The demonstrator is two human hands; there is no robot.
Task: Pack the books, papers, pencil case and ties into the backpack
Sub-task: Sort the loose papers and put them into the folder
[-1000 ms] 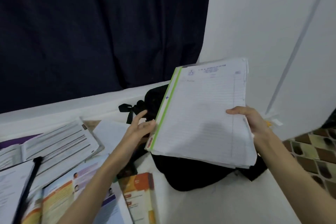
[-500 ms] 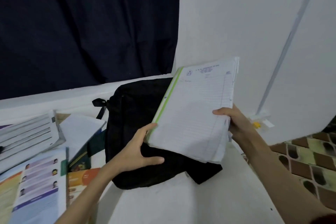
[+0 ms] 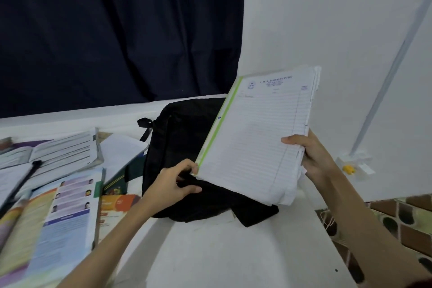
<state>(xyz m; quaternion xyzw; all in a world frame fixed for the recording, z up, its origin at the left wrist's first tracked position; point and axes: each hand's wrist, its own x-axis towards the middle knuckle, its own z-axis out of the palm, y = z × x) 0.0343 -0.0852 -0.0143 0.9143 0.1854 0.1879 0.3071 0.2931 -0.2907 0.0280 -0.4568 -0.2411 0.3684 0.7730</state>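
Right hand [image 3: 314, 155] grips the thick stack of lined white papers [image 3: 254, 140]; left hand [image 3: 174, 183] pinches the black fabric backpack [image 3: 180, 142].

A big dark blue curtain [image 3: 117, 30] hangs at the back and fills the top left. It has soft folds. Next to it, on the right, stands a plain white wall [image 3: 339, 18]. A thin pale pipe [image 3: 385, 82] runs slanting down this wall to a small white fitting [image 3: 357, 163] with a little yellow bit on it. Below is a white table [image 3: 222, 252], and a white ledge [image 3: 77, 121] runs along under the curtain. At the bottom right there is a patch of floor tiles [image 3: 402, 222] in brown and pale green. The light is dim and even.
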